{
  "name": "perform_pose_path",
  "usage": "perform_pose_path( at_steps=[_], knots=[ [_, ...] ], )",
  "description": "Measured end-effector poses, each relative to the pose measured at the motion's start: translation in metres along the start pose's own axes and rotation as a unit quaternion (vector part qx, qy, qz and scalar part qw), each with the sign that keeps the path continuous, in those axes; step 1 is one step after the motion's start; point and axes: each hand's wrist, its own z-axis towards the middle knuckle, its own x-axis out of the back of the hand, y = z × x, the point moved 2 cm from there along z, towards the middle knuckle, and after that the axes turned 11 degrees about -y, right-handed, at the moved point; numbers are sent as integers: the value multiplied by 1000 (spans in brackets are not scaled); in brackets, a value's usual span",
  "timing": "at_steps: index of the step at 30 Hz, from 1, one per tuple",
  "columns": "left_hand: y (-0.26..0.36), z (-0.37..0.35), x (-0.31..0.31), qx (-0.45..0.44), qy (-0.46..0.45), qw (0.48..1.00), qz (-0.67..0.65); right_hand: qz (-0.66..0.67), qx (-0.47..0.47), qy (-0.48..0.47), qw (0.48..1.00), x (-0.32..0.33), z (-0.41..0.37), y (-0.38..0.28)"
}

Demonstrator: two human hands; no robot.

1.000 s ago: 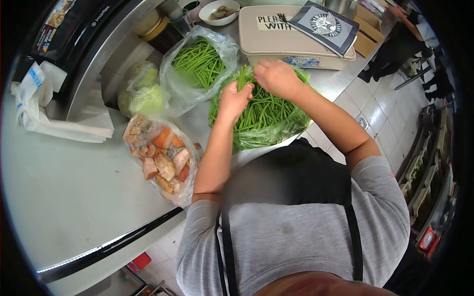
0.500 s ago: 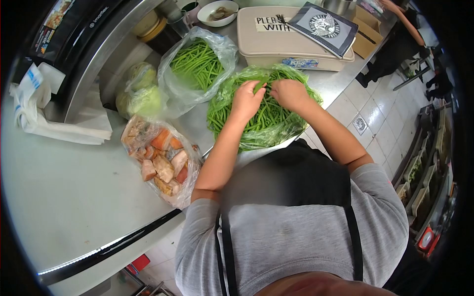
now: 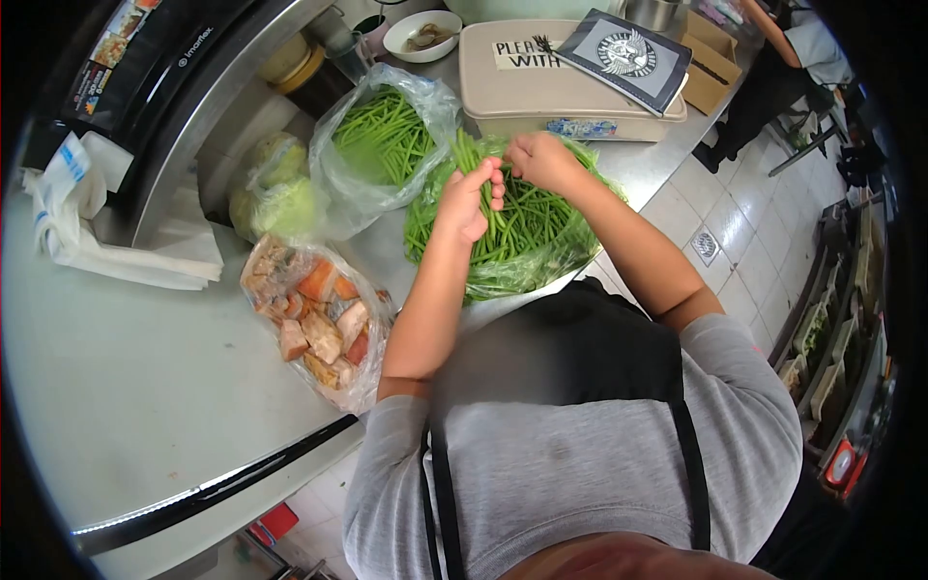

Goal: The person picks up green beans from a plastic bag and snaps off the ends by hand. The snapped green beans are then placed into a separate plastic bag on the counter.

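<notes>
My left hand (image 3: 469, 201) is wrapped round a small bunch of green beans (image 3: 467, 148), whose ends stick out above the fist. Just to the right, my right hand (image 3: 545, 164) has its fingers pinched together over the pile; what lies between them, if anything, is hidden. Below both hands, more green beans fill an opened clear bag (image 3: 514, 277) on the counter. A second plastic bag (image 3: 440, 101) of green beans stands to the upper left, apart from my hands.
Left of my arm lies a bag of orange and pale chunks (image 3: 324, 327), with bagged round pale-green vegetables (image 3: 282, 198) behind it. A lidded beige bin (image 3: 503, 92) carries a notebook (image 3: 626, 58). A white bowl (image 3: 422, 37) sits farther back. Another person (image 3: 773, 87) stands at upper right.
My left hand has turned and closed round a bunch of beans, now raised upright. My right hand has shifted slightly up and left.
</notes>
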Motion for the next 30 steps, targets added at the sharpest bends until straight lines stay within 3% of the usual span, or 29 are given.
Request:
perform_pose_path(
  at_steps=[1, 5, 8, 11, 14, 17, 20, 21, 25, 28, 30],
  knots=[
    [2, 1, 6, -4, -10, 999, -31, 65, -24, -61, 996, -2, 1, 5],
    [5, 4, 20, -2, -70, 984, -161, 238, 39, -173, 955, -11, -11, 1],
    [5, 5, 17, -18, -66, 982, -176, 222, 75, -151, 960, -12, -13, -5],
    [5, 3, 11, -19, -54, 990, -130, 71, 120, -115, 983, -8, -15, -11],
    [0, 0, 0, -38, 5, 998, -41, -18, 81, -36, 996, -10, -14, -12],
    [-5, -3, 2, -38, 15, 998, -42, -128, -22, 13, 991, -16, 0, 6],
    [-9, 0, 17, -49, 52, 996, -44, -195, -68, -66, 976, -21, -11, 1],
    [-11, 0, 22, -54, 67, 995, -51, -226, -50, -53, 971, -25, -14, 0],
    [-17, -2, 31, -50, 143, 988, 43, -111, -10, 7, 994, -36, -5, 9],
    [-12, -4, 22, -67, 153, 982, 84, -6, 48, 28, 998, -29, -8, -5],
    [-8, -3, 16, -91, 131, 982, 101, -15, 50, 12, 999, -27, -10, -12]
  ],
)
